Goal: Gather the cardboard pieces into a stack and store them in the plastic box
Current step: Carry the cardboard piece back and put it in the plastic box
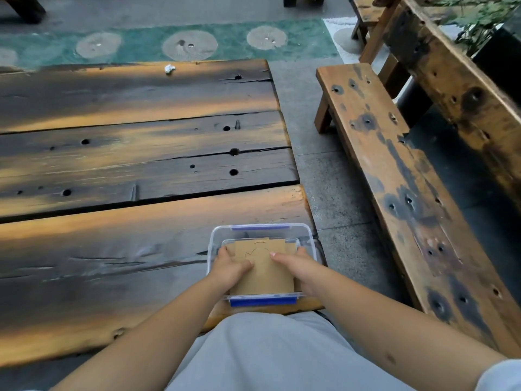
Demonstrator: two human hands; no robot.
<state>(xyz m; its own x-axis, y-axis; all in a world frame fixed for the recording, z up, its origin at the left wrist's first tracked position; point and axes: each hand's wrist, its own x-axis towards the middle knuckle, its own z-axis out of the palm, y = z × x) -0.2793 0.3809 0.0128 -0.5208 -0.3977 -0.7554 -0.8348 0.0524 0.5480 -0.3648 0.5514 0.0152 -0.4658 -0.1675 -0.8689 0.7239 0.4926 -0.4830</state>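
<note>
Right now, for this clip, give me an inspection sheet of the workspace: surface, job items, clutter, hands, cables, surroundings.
Surface: dark, weathered wooden plank table with holes and cracks.
Job's things: clear plastic box with blue clasps at the table's near right corner; cardboard stack being lowered into it, its near edge over the rim.
Clutter: one crumpled white scrap at the far edge.
Grips: left hand and right hand each hold a side of the stack, thumbs on top.
Cables: nothing seen.
Surroundings: wooden bench to the right, paved ground, green patterned strip beyond the table.
</note>
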